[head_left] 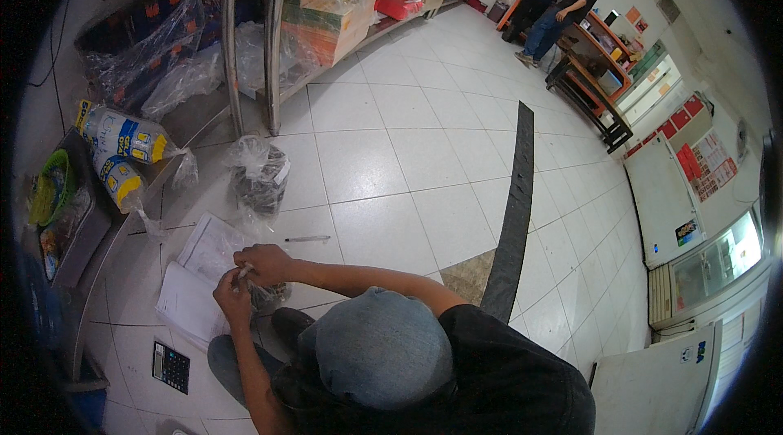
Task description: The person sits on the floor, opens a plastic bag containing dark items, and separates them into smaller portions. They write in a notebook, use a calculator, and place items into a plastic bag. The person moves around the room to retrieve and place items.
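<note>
Close together above an open notebook [183, 300], my left hand [232, 295] and my right hand [263, 264] are both closed, fingers pinching the gathered neck of a clear plastic bag. Part of that plastic bag [267, 296] shows below my hands, with dark contents I cannot make out. Another clear bag [259, 178], filled with dark items and gathered at the top, rests on the tiles beyond the notebook. A pen [307, 238] lies to the right of the notebook. Nearer to me on the left is a black calculator [170, 368].
At left, a low metal shelf holds blue-and-yellow printed packs [122, 137] and a green basket [50, 188]. Wrapped boxes [330, 6] sit on a rack behind steel posts [276, 43]. A dark strip [515, 206] crosses the tiled floor. Two people [559, 11] stand far off by a counter.
</note>
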`<act>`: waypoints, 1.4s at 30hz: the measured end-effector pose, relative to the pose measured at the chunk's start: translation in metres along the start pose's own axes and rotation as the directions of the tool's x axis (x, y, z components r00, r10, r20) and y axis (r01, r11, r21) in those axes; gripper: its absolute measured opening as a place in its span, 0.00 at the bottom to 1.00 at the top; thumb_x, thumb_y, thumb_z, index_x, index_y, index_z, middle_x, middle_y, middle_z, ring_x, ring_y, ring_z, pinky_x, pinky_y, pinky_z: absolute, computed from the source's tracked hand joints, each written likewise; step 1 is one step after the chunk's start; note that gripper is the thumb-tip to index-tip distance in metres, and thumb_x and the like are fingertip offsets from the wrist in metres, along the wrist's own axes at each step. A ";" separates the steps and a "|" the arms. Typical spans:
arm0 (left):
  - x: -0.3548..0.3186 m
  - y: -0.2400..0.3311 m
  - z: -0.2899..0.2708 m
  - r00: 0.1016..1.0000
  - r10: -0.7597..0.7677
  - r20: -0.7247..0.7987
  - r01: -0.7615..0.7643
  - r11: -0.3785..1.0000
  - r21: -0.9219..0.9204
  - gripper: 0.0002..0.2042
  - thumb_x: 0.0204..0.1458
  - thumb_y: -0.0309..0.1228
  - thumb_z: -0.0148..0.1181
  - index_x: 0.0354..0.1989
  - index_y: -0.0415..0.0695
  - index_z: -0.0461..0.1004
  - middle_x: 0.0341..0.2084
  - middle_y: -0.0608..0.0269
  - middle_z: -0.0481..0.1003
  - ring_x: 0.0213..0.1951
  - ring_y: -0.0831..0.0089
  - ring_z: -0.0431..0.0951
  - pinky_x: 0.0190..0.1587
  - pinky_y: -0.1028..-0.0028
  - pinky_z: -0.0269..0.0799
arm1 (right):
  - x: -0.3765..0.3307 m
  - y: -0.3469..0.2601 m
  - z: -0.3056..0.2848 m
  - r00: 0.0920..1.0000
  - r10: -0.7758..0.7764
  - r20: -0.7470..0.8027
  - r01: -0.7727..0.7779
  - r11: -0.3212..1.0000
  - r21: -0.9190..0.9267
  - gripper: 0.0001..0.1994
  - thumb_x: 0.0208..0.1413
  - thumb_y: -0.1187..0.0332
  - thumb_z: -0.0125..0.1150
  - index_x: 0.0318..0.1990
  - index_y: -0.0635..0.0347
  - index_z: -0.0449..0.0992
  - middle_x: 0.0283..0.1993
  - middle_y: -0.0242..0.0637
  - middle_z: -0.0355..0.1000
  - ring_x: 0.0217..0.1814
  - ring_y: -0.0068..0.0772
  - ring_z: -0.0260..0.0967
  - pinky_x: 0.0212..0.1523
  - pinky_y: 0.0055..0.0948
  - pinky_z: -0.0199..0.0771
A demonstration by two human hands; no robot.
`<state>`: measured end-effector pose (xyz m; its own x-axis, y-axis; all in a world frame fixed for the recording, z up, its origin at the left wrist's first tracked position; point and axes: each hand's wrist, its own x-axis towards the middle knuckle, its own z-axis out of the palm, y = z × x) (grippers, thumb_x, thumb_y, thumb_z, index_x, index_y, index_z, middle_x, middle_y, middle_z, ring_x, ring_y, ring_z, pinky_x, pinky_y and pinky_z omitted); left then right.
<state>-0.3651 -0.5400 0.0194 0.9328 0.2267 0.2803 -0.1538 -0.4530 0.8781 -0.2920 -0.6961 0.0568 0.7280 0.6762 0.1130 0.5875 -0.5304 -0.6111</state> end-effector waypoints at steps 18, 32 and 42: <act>0.001 0.006 -0.002 0.999 -0.026 0.018 0.026 1.000 0.003 0.08 0.48 0.18 0.59 0.37 0.34 0.78 0.33 0.51 0.80 0.35 0.59 0.80 0.41 0.66 0.74 | 0.000 0.002 -0.001 1.000 -0.003 -0.008 0.003 0.999 0.044 0.13 0.44 0.68 0.62 0.39 0.54 0.69 0.36 0.40 0.73 0.42 0.51 0.72 0.38 0.46 0.70; 0.003 0.010 0.007 0.999 0.030 -0.044 -0.032 0.999 -0.035 0.07 0.48 0.19 0.60 0.37 0.36 0.78 0.31 0.54 0.79 0.32 0.64 0.80 0.38 0.69 0.74 | 0.007 0.045 0.031 0.957 0.174 -0.231 0.004 0.790 0.614 0.11 0.44 0.78 0.56 0.38 0.62 0.69 0.34 0.39 0.71 0.34 0.30 0.69 0.37 0.30 0.71; -0.002 0.012 0.011 0.996 -0.090 -0.019 0.082 0.965 -0.249 0.06 0.51 0.18 0.60 0.38 0.34 0.77 0.33 0.58 0.79 0.35 0.72 0.78 0.41 0.73 0.74 | 0.011 0.056 0.041 0.928 0.229 -0.294 -0.011 0.805 0.593 0.14 0.43 0.79 0.58 0.40 0.62 0.68 0.36 0.36 0.68 0.37 0.25 0.66 0.34 0.28 0.73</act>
<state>-0.3649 -0.5557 0.0249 0.9364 0.2827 0.2078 -0.1530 -0.2038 0.9670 -0.2653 -0.6970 -0.0086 0.9138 0.3562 0.1953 0.2560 -0.1316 -0.9577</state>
